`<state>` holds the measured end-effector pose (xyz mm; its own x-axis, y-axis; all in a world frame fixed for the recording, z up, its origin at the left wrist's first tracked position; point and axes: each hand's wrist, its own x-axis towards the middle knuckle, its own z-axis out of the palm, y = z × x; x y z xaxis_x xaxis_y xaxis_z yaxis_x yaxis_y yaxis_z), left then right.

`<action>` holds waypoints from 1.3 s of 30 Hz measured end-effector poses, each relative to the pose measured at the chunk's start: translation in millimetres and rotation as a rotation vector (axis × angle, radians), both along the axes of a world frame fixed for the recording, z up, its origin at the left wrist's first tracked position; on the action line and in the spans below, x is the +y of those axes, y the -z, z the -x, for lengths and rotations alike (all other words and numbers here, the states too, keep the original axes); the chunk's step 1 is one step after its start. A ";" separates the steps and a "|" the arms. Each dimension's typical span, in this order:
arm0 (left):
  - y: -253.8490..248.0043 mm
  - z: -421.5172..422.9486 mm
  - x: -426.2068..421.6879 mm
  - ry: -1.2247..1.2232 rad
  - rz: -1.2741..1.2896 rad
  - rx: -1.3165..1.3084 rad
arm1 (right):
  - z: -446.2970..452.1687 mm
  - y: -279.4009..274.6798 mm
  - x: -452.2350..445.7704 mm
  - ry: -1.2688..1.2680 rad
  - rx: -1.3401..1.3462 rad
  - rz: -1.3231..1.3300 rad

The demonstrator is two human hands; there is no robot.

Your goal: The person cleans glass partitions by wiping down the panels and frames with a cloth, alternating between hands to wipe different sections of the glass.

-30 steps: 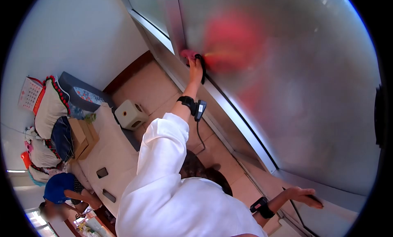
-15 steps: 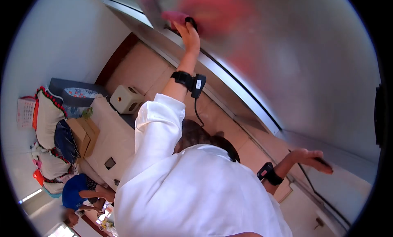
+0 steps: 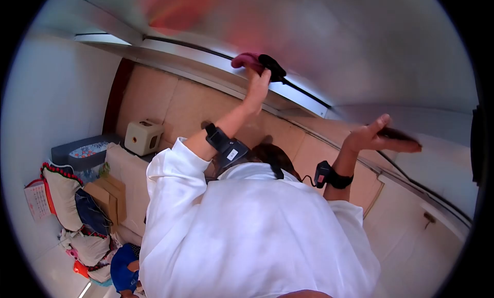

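Note:
My left hand is closed on a pink cloth at the metal frame of a frosted glass panel. A black object sits beside the cloth, against the fingers. My right hand is at the right near the panel's lower edge, with its thumb apart and fingers stretched out. A dark flat shape lies along those fingers; what it is cannot be made out. Both wrists bear black straps with small boxes.
A beige stool stands on the tiled floor. At the left are a covered bed, a cardboard box, pillows and a hanging calendar. Part of a person in blue shows at the lower left.
My left hand has moved with the cloth from the upper glass down and right to the metal frame. My right hand appears higher in view. The whole view has turned.

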<state>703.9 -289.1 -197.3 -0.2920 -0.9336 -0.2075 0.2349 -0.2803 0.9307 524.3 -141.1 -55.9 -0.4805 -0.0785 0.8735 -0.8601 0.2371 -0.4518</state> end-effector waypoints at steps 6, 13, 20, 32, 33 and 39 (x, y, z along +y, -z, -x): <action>-37.4 23.6 33.8 0.267 -0.508 0.395 | 7.5 11.3 19.8 -0.085 0.029 -0.048; -44.5 -32.8 6.7 0.508 -0.524 0.383 | -49.6 24.2 75.5 -0.690 -0.194 -0.233; -13.5 -50.2 -17.4 0.499 -0.468 0.226 | -89.0 68.4 -10.7 -0.633 -0.763 -0.251; -55.1 -24.2 -5.6 1.234 0.284 -0.410 | -116.9 155.1 -27.5 -0.940 -1.840 0.201; -65.2 -19.2 -2.5 1.295 0.404 -0.524 | -113.9 149.5 -28.9 -1.047 -1.839 0.358; -80.7 -15.8 -16.2 1.397 0.329 -0.398 | -36.2 146.5 46.5 -0.230 -1.428 0.295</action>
